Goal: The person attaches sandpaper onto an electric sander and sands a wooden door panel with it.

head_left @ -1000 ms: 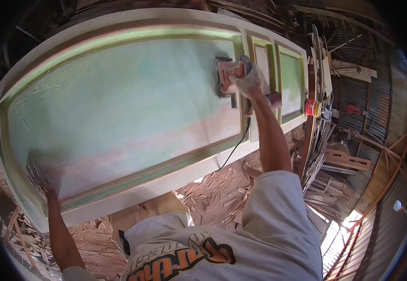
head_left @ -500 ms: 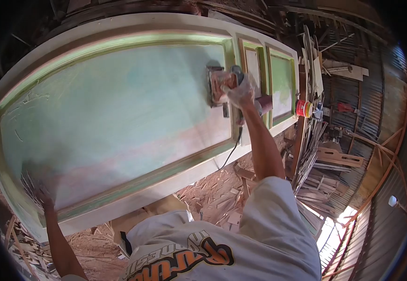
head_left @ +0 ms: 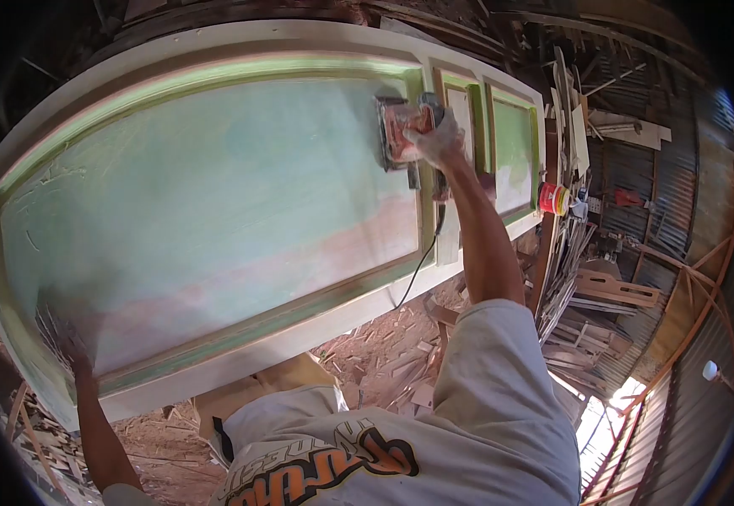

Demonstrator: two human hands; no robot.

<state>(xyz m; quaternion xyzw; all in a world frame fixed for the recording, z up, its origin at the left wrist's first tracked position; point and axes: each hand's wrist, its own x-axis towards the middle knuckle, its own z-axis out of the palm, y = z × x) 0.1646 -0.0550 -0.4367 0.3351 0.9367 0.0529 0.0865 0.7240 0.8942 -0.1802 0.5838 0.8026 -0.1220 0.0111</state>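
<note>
A large panelled door (head_left: 215, 190), with green filler or paint worn thin in places, lies flat in front of me. My right hand (head_left: 440, 143) grips a red and black power sander (head_left: 401, 133) near the upper right corner of the big panel, against the raised moulding. From the sander a black cord (head_left: 418, 274) runs down over the door's near edge. At the far left end, my left hand (head_left: 73, 346) rests on the panel with fingers spread. Dust and shadow blur its fingertips.
A red and yellow tub (head_left: 553, 199) stands at the door's right end. Stacked boards (head_left: 563, 253) lean beyond it. Wood scraps (head_left: 384, 354) litter the floor below the near edge. Corrugated metal walls (head_left: 666, 181) rise at the right.
The sander and my right hand have moved up along the moulding, toward the far edge of the panel. My left hand stays in place.
</note>
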